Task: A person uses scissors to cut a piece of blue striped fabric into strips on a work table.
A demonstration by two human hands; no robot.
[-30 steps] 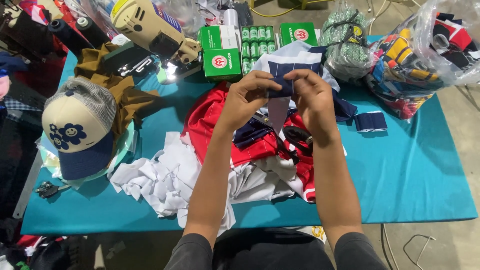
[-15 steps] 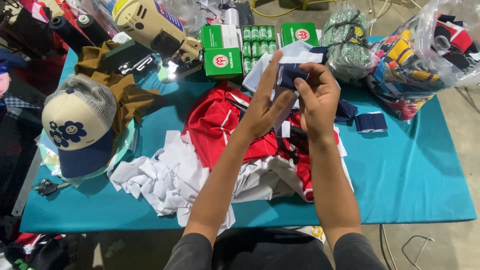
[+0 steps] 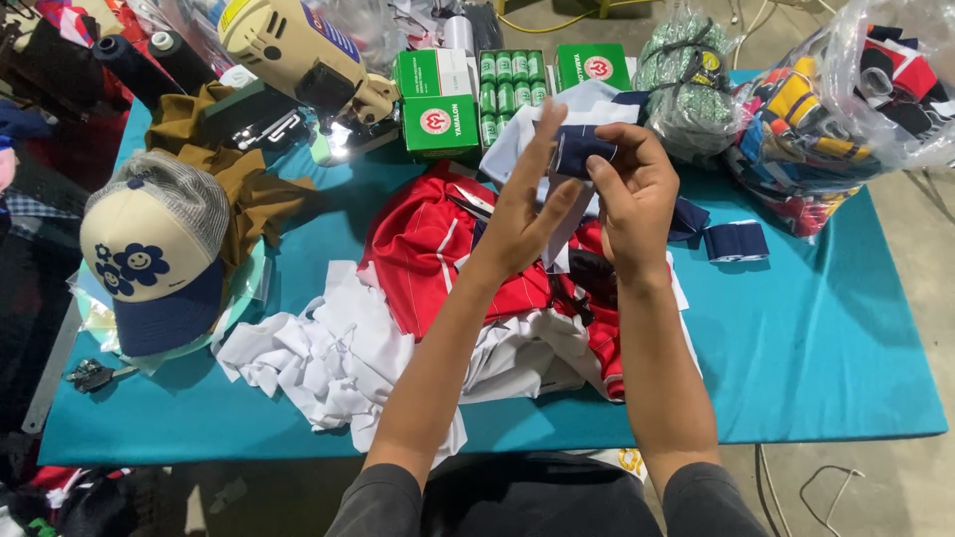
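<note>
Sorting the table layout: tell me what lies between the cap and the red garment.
In the head view, bare teal tabletop separates the cap from the red garment; brown fabric reaches in from above and white cloth pieces from below.

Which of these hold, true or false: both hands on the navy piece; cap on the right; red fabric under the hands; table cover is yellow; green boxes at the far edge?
1. Both hands hold the navy piece: true, left hand and right hand pinch it.
2. The cap lies on the right: false, it is on the left.
3. Red fabric lies below the hands: true.
4. The table cover is yellow: false, it is teal.
5. Green boxes sit at the far edge: true.
</note>
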